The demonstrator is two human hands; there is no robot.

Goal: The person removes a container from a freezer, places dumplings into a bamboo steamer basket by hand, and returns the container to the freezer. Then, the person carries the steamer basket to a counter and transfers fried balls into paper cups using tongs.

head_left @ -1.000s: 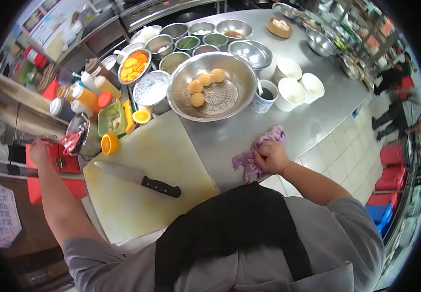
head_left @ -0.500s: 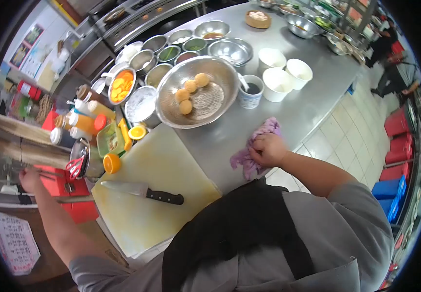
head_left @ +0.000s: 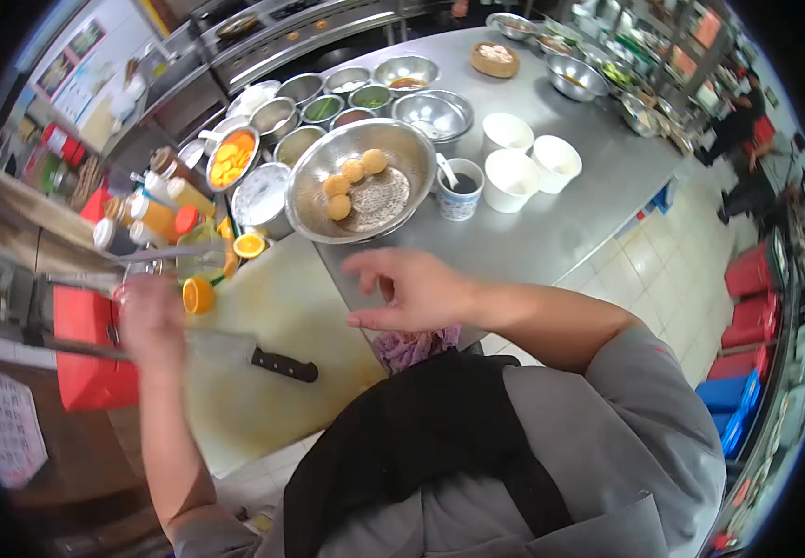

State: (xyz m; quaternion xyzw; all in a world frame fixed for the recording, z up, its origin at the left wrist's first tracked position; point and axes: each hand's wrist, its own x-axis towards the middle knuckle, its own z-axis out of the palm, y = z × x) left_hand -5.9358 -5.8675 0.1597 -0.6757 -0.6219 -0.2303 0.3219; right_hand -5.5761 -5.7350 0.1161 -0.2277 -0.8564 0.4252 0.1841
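My left hand [head_left: 153, 321], smeared by motion, is closed at the left of the cutting board [head_left: 235, 418]. A blurred long metal utensil [head_left: 170, 252] extends from its fingers; I cannot make out its kind. My right hand [head_left: 412, 290] is open and holds nothing, fingers and thumb apart, above the counter just right of the board. Below it a crumpled purple cloth [head_left: 416, 350] lies against my apron. A kitchen knife [head_left: 283, 365] rests on the board, its blade partly behind my left hand. A cut orange half [head_left: 198, 296] sits at the board's upper left.
A large steel bowl [head_left: 305, 206] holds several round golden balls. White paper tubs [head_left: 511, 181] and a patterned cup [head_left: 459, 200] with a spoon stand to its right. Sauce bottles [head_left: 156, 219], a bowl of orange slices [head_left: 232, 160] and a red box [head_left: 96, 358] are left.
My right hand has let go of the purple cloth, which now lies nearer my body, and has moved left and opened. My left hand has swung right towards the board with the metal utensil.
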